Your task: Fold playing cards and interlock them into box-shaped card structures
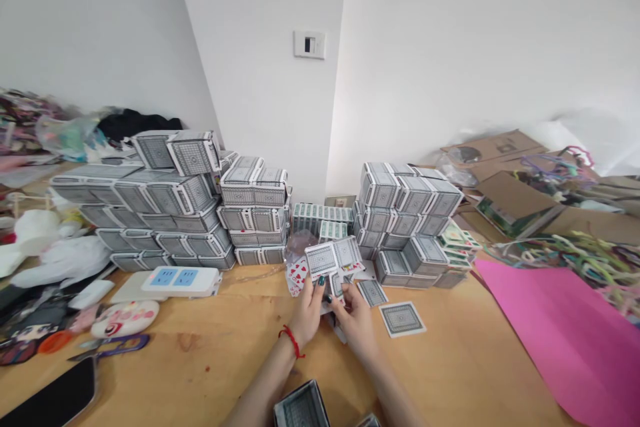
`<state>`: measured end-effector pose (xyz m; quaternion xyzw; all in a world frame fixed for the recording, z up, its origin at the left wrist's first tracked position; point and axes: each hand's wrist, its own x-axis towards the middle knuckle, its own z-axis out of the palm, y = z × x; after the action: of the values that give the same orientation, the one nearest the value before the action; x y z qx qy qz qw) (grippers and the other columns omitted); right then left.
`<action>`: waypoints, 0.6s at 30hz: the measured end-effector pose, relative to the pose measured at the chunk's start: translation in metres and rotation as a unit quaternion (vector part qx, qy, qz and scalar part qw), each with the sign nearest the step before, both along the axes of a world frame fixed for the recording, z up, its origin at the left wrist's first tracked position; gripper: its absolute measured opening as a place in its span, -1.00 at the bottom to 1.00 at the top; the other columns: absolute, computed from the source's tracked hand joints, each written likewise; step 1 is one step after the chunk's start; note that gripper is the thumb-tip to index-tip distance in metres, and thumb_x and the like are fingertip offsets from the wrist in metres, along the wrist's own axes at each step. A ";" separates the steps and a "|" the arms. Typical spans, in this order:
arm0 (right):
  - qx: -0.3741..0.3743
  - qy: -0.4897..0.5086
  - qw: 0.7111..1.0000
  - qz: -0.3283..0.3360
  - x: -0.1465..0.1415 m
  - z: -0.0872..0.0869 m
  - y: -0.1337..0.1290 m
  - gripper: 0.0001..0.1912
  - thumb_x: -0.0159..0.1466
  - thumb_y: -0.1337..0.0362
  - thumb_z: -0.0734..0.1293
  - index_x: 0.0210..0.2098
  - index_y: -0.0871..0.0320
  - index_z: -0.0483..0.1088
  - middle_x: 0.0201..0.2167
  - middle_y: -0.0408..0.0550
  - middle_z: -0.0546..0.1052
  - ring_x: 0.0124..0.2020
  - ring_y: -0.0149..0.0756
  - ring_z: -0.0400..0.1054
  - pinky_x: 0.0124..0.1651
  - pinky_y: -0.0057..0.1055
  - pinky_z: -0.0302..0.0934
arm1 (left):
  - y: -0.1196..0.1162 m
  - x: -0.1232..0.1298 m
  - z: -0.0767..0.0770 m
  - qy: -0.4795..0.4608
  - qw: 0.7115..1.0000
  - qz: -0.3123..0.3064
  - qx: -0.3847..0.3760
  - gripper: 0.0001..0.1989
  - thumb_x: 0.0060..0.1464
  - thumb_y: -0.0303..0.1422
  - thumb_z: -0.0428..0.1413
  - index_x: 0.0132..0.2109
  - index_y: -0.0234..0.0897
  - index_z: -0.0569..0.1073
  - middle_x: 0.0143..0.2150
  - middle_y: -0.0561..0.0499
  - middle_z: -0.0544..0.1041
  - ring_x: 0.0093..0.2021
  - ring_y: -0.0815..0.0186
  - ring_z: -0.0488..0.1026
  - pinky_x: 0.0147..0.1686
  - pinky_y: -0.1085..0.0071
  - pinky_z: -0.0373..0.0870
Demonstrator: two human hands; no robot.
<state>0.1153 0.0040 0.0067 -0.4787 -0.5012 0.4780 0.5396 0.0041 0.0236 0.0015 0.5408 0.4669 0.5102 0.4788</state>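
Note:
My left hand [307, 313], with a red string bracelet on its wrist, is closed on playing cards [321, 259] near the middle of the table. Close beside it, my right hand [356, 317] has its fingers bent in on the cards between the two hands. Fingers and overlapping cards hide part of the grip. Grey patterned backs face me on most cards. To the left, several cards [297, 276] show red hearts. Two loose cards, one nearer [403, 319] and one behind it [373, 293], lie face down right of my right hand.
Stacks of card-backed blocks stand at left [185, 197], centre left [255, 219] and right [413, 203]. An open box [301, 405] sits at the front edge. A power strip [181, 279], scissors [117, 345] and phone [55, 395] lie left; a pink sheet [560, 340] lies right.

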 end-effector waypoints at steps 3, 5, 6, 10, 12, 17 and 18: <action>0.022 -0.011 0.999 -0.034 0.000 -0.002 0.000 -0.60 -0.01 0.08 0.34 -0.23 0.15 0.29 -0.49 -0.13 0.39 -0.51 -0.33 0.25 -0.46 -0.45 0.15 | 0.001 -0.002 0.002 -0.004 1.000 0.003 0.003 -0.71 0.08 -0.23 -0.10 -0.07 -0.24 0.28 0.01 -0.06 0.35 0.03 0.23 0.24 0.03 0.31 0.10; 0.004 -0.010 0.999 -0.049 0.001 -0.006 0.001 -0.60 0.04 0.04 0.29 -0.20 0.14 0.30 -0.57 -0.17 0.35 -0.58 -0.35 0.21 -0.52 -0.46 0.13 | 0.001 -0.002 0.005 -0.005 1.000 -0.002 0.004 -0.71 0.06 -0.23 -0.07 -0.09 -0.24 0.31 -0.05 -0.05 0.40 -0.02 0.21 0.28 0.00 0.28 0.15; -0.011 -0.007 0.999 -0.047 0.002 -0.009 0.002 -0.61 0.07 0.02 0.24 -0.21 0.14 0.30 -0.63 -0.20 0.32 -0.63 -0.37 0.17 -0.56 -0.46 0.10 | 0.001 -0.002 0.007 -0.007 1.000 -0.006 0.004 -0.71 0.05 -0.23 -0.06 -0.10 -0.24 0.32 -0.08 -0.05 0.42 -0.05 0.20 0.31 -0.03 0.26 0.19; -0.040 -0.002 0.998 -0.045 0.007 -0.015 0.004 -0.58 0.12 -0.03 0.16 -0.22 0.15 0.32 -0.73 -0.25 0.23 -0.70 -0.38 0.10 -0.63 -0.47 0.01 | 0.000 -0.003 0.013 -0.044 0.998 -0.034 0.005 -0.67 -0.01 -0.25 0.00 -0.07 -0.25 0.35 -0.07 -0.06 0.43 -0.07 0.16 0.33 -0.08 0.23 0.25; -0.025 -0.018 0.998 -0.059 0.010 -0.014 0.006 -0.59 0.11 -0.03 0.17 -0.23 0.15 0.35 -0.68 -0.19 0.31 -0.65 -0.36 0.14 -0.59 -0.47 0.03 | 0.000 -0.004 0.013 -0.089 0.994 -0.060 0.001 -0.62 -0.06 -0.28 0.05 -0.05 -0.25 0.33 -0.05 -0.05 0.42 -0.05 0.14 0.33 -0.05 0.22 0.24; 0.028 -0.075 0.994 -0.075 0.020 -0.007 0.008 -0.63 0.07 0.02 0.23 -0.32 0.18 0.42 -0.42 -0.02 0.47 -0.39 -0.23 0.28 -0.36 -0.42 0.13 | 0.001 -0.016 0.013 -0.234 0.967 -0.097 -0.019 -0.53 -0.04 -0.15 -0.04 0.02 -0.22 0.27 -0.04 -0.12 0.42 -0.06 0.08 0.36 -0.08 0.10 0.26; 0.029 -0.074 0.994 -0.081 0.022 -0.007 0.009 -0.63 0.06 0.03 0.25 -0.33 0.19 0.42 -0.41 -0.01 0.48 -0.39 -0.23 0.28 -0.35 -0.41 0.13 | 0.002 -0.020 0.014 -0.232 0.967 -0.105 -0.025 -0.51 0.00 -0.08 -0.13 0.02 -0.22 0.29 -0.04 -0.15 0.42 -0.06 0.05 0.35 -0.10 0.07 0.26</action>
<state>0.1368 0.0132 0.0002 -0.5361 -0.5124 0.3814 0.5519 -0.0160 0.0252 0.0159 0.4411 0.2965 0.5566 0.6386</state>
